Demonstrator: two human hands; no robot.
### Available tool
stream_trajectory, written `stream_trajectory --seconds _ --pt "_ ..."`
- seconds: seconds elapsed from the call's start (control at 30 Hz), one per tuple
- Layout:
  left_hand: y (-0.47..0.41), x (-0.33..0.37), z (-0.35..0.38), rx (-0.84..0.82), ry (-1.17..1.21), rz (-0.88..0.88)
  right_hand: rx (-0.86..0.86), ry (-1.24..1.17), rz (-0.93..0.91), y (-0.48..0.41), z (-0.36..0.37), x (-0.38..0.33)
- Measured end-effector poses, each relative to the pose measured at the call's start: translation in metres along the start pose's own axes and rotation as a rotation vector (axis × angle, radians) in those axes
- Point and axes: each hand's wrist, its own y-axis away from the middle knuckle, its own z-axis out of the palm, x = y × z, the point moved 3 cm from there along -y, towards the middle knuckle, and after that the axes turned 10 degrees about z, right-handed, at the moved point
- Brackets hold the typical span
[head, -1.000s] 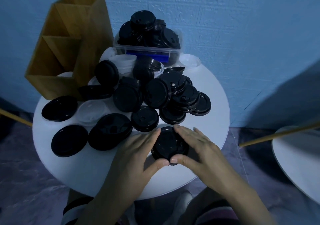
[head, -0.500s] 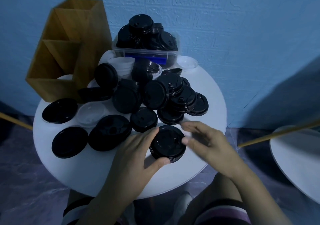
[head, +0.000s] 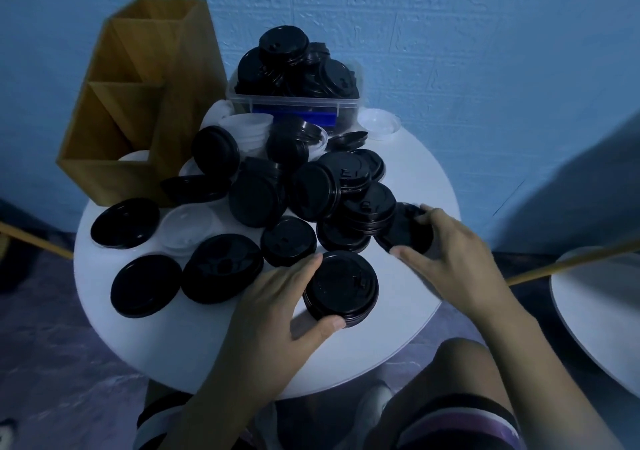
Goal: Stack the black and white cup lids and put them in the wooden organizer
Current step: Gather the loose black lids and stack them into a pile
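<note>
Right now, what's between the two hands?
In the head view: the black lid stack that the left hand grips, then a bare strip of white table up to the right hand, which pinches a single black lid.

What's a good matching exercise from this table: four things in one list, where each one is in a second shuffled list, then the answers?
Column one
1. wooden organizer
2. clear bin
3. left hand
4. right hand

Column two
A. pinching a single lid near the right edge of the table
B. back left of the table
C. at the back, heaped with black lids
D. around the front stack of lids

Pairs: 1-B, 2-C, 3-D, 4-A
</note>
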Motion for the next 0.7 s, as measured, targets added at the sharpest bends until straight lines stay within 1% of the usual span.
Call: stream_trajectory --seconds 0.1,0.27,0.33,0.53,0.6,0.7 --pt "0.000 0.001 -0.002 0.004 0.014 0.008 -0.045 -0.020 0.028 0.018 -0.004 -0.001" --pt "0.001 0.000 -0.003 0.019 0.023 0.014 -0.099 -0.249 0.085 0.033 -0.013 -0.001" --pt "0.002 0.000 -0.003 0.022 0.024 0.014 -0.145 -0.327 0.103 0.040 -0.018 0.001" --pt "0.003 0.001 -0.004 0.010 0.060 -0.010 -0.259 -0.567 0.039 0.062 -0.023 -0.019" --pt "0.003 0.002 -0.004 0.008 0.069 -0.011 -0.285 -0.567 0.011 0.066 -0.015 -0.026" --pt "0.002 0.002 -0.004 0.007 0.087 -0.002 -0.290 -0.495 -0.035 0.074 0.004 -0.035"
